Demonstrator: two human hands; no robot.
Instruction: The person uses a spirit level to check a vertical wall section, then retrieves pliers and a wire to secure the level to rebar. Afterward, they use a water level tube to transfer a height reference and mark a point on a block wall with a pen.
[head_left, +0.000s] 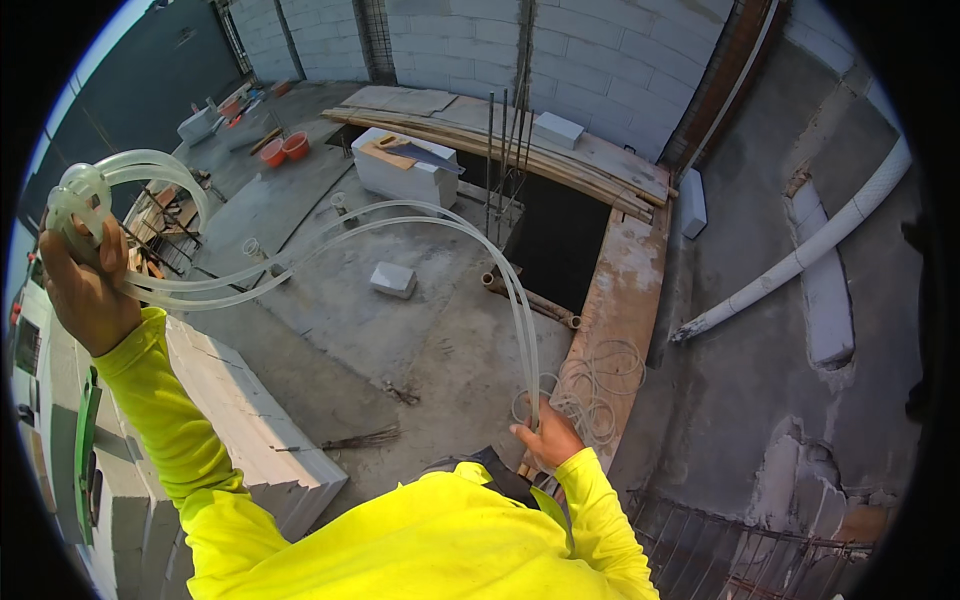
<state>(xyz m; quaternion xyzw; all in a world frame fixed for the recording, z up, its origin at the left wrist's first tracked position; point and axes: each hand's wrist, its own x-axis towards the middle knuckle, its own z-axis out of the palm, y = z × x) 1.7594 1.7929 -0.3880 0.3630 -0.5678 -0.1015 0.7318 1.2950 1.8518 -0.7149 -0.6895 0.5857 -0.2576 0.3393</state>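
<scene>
Both the left hand (85, 285) and right hand (545, 440) grip clear tubing (400, 215); contents of two orange buckets (284, 149) unreadable

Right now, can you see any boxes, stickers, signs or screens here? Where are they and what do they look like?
No packages, labels, signs or screens show clearly here.
What fills the view instead: clear plastic tubing arching between the left hand and right hand.
Pale building blocks sit on the concrete floor.
Two orange buckets stand far back on the left.
</scene>
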